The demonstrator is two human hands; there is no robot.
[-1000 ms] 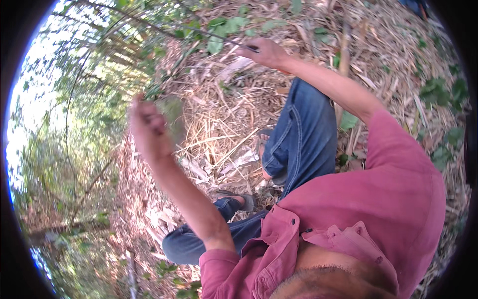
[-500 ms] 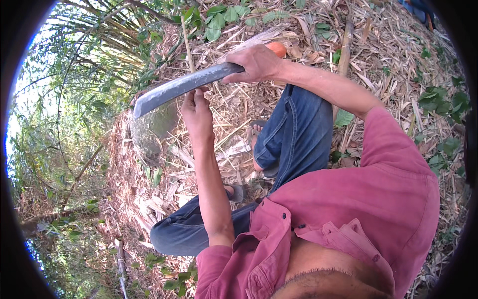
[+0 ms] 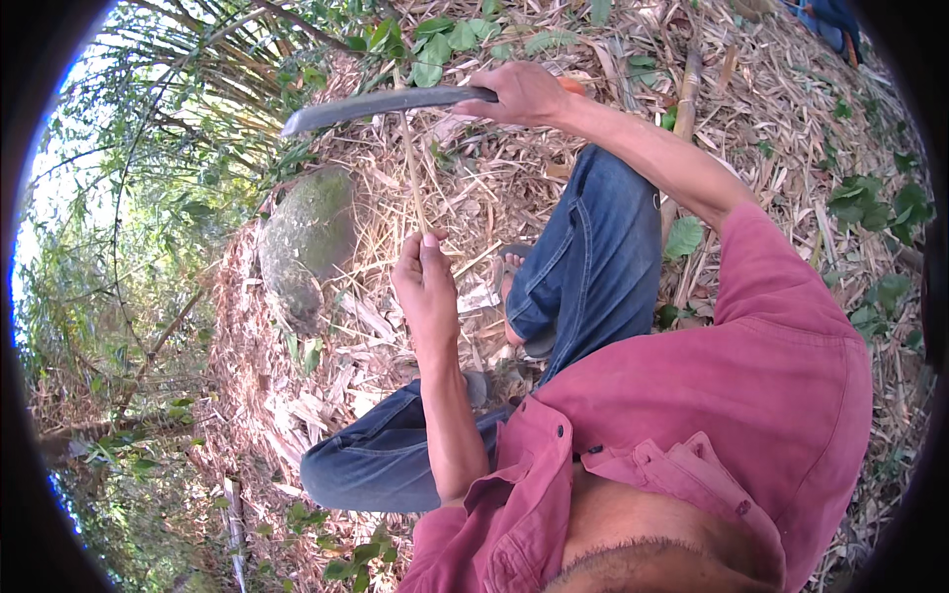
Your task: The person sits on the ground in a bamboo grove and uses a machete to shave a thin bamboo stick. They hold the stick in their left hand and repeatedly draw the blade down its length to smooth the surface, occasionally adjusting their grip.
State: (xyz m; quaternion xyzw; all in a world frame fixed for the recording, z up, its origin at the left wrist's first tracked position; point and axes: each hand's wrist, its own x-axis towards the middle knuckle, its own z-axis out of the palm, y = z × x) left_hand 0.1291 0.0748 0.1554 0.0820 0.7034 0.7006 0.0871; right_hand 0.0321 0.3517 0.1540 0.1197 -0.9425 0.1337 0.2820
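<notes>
My right hand (image 3: 524, 94) is closed around the handle of a machete (image 3: 366, 107). An orange end (image 3: 572, 86) of that handle shows behind the fist. The dark blade points left, its tip raised off the ground. My left hand (image 3: 427, 287), nearer to me, pinches a thin pale stick (image 3: 412, 168) between thumb and fingers. Away from me the stick runs up to the blade, which crosses it near its far end. Whether blade and stick touch there I cannot tell.
A mossy rock (image 3: 311, 232) sits left of the stick. My bent legs in blue jeans (image 3: 588, 252) flank dry leaf litter and shavings. A bamboo pole (image 3: 687, 99) lies at the right, green leaves (image 3: 445, 47) at the far side. Blue cloth (image 3: 828, 25) shows at the top right.
The machete has moved away from me and to the right, its blade now more level. My left hand has drawn back toward me with the stick, and the gap between my hands is wider.
</notes>
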